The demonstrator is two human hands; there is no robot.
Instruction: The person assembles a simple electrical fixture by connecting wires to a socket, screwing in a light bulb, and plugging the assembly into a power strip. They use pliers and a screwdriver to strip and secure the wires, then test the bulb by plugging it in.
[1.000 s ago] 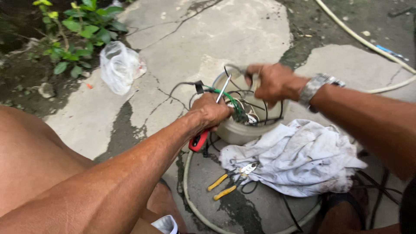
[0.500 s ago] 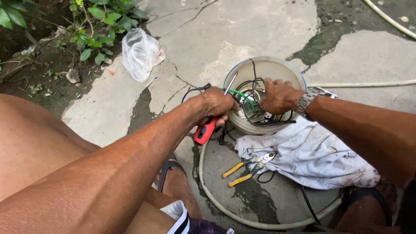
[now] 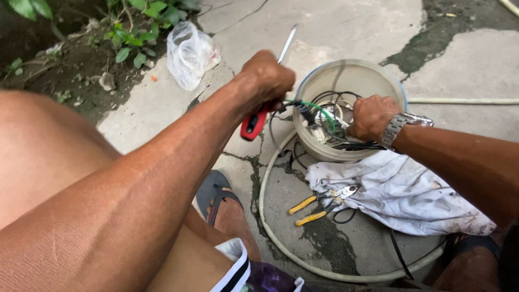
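Note:
My left hand (image 3: 267, 80) grips a red-handled screwdriver (image 3: 254, 123), its metal shaft pointing up and away past my knuckles. My right hand (image 3: 372, 116), with a metal watch on the wrist, reaches into a round beige tub (image 3: 351, 73) and holds a tangle of black and green wires (image 3: 319, 116) with a small white part. The left hand hovers just left of the tub's rim.
Yellow-handled pliers (image 3: 319, 203) lie on the concrete beside a dirty white cloth (image 3: 411, 194). A pale hose (image 3: 265, 216) loops round them. A clear plastic bag (image 3: 189, 54) sits near plants at the upper left. My sandalled foot (image 3: 219, 200) is below.
My left hand has lifted the screwdriver up and away from the tub, so its shaft now points upward. My right hand stays in the tub on the wires. The view has moved closer.

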